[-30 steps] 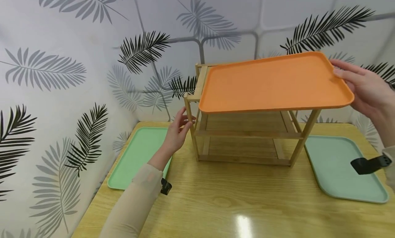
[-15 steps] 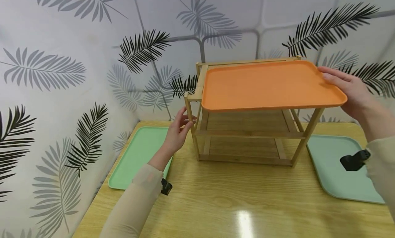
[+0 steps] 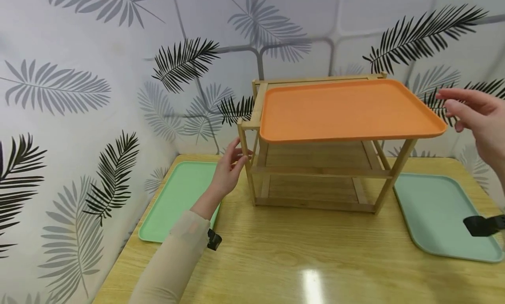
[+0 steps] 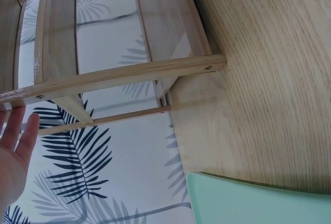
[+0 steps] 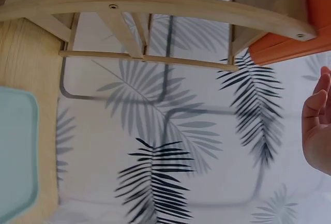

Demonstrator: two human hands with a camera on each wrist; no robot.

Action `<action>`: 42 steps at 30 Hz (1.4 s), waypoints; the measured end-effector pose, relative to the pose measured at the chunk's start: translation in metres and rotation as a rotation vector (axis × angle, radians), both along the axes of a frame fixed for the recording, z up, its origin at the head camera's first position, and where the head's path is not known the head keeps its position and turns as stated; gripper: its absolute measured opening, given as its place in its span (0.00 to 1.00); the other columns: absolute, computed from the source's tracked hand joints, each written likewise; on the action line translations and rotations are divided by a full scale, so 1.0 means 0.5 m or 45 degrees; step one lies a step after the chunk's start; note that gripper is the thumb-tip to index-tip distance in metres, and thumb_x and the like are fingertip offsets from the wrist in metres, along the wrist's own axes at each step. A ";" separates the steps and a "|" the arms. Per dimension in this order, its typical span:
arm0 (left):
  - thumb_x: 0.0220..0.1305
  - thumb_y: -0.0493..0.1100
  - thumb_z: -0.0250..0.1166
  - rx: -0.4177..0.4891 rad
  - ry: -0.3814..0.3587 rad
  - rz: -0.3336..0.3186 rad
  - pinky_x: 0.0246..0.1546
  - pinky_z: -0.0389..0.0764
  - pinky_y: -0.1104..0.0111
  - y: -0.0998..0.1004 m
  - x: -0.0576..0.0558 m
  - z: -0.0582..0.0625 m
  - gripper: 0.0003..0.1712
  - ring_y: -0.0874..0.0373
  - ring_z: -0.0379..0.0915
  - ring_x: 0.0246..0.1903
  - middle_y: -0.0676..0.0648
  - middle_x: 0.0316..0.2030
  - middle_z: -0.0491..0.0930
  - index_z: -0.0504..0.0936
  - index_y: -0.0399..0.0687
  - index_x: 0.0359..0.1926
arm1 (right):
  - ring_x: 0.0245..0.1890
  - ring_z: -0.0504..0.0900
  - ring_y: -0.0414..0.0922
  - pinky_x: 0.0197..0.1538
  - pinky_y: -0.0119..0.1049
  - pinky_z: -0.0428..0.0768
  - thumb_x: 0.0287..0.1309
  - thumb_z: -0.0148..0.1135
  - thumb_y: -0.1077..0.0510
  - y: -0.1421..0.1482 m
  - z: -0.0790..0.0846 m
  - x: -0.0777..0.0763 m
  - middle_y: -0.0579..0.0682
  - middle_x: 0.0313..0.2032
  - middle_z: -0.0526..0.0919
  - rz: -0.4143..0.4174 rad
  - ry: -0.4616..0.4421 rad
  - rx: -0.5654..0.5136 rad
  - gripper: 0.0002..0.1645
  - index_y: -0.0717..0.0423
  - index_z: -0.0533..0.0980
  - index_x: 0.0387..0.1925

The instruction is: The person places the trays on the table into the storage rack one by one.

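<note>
An orange tray (image 3: 351, 111) lies across the top of a three-tier wooden rack (image 3: 319, 171), its right end jutting past the rack's right side. My left hand (image 3: 225, 170) holds the rack's left front post, the fingers behind it and the thumb in front. In the left wrist view that hand (image 4: 14, 157) is partly cut off at the edge, with fingertips at the wooden post (image 4: 119, 74). To the right of the orange tray, my right hand (image 3: 483, 115) is in the air, apart from it, with loosely bent fingers and nothing in them.
A green tray (image 3: 179, 199) lies on the wooden table (image 3: 276, 260) left of the rack. On the right lies a pale blue-green tray (image 3: 442, 216), under the right forearm's wrist camera (image 3: 483, 225). A leaf-patterned wall covering (image 3: 118, 76) stands behind and to the left.
My right hand lowered the orange tray's right end and shifted it slightly left onto the rack, then let go and drew away to the right. The left hand stayed on the post.
</note>
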State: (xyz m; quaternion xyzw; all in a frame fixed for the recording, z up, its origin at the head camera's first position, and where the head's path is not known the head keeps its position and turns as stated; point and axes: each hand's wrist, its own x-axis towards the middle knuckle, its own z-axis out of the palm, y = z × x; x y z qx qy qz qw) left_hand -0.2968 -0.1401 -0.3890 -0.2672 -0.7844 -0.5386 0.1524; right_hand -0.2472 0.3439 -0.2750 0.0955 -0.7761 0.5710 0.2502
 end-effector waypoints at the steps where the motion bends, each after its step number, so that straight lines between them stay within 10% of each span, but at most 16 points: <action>1: 0.71 0.31 0.54 -0.001 -0.002 0.002 0.49 0.77 0.49 0.000 0.001 -0.001 0.30 0.39 0.76 0.50 0.31 0.51 0.78 0.56 0.37 0.71 | 0.29 0.71 0.35 0.22 0.20 0.66 0.68 0.55 0.65 0.002 -0.001 0.011 0.33 0.43 0.80 -0.008 0.028 0.044 0.18 0.44 0.81 0.53; 9: 0.72 0.32 0.54 -0.027 0.010 0.027 0.49 0.77 0.49 0.001 0.003 0.000 0.30 0.39 0.76 0.50 0.32 0.51 0.77 0.57 0.37 0.71 | 0.23 0.64 0.37 0.22 0.32 0.56 0.64 0.54 0.74 -0.002 -0.019 0.072 0.35 0.37 0.77 0.071 0.077 0.212 0.24 0.45 0.82 0.50; 17: 0.72 0.32 0.54 -0.018 -0.001 0.018 0.50 0.76 0.48 0.005 0.003 0.002 0.30 0.38 0.76 0.51 0.32 0.51 0.77 0.57 0.37 0.71 | 0.32 0.66 0.35 0.25 0.20 0.65 0.65 0.56 0.70 -0.021 -0.020 0.075 0.35 0.41 0.74 -0.003 0.056 0.352 0.16 0.52 0.83 0.46; 26: 0.73 0.33 0.53 -0.033 0.014 0.027 0.49 0.76 0.47 0.004 0.004 0.000 0.30 0.39 0.76 0.51 0.33 0.51 0.78 0.57 0.40 0.72 | 0.40 0.61 0.28 0.44 0.30 0.57 0.63 0.62 0.65 -0.054 -0.017 0.053 0.17 0.39 0.69 -0.169 0.162 0.637 0.07 0.65 0.82 0.41; 34: 0.72 0.28 0.51 -0.026 -0.043 0.003 0.52 0.74 0.46 0.014 0.037 0.037 0.30 0.34 0.73 0.52 0.28 0.52 0.75 0.54 0.30 0.71 | 0.46 0.62 0.25 0.50 0.34 0.57 0.61 0.65 0.65 -0.077 -0.021 0.013 0.16 0.40 0.71 -0.098 0.233 0.647 0.08 0.66 0.82 0.40; 42: 0.73 0.33 0.52 -0.014 -0.062 0.022 0.53 0.73 0.46 0.006 0.006 0.003 0.32 0.38 0.74 0.54 0.33 0.53 0.76 0.54 0.39 0.74 | 0.49 0.64 0.29 0.61 0.54 0.59 0.63 0.64 0.59 -0.078 -0.011 -0.010 0.16 0.37 0.70 -0.111 0.103 0.611 0.12 0.66 0.81 0.43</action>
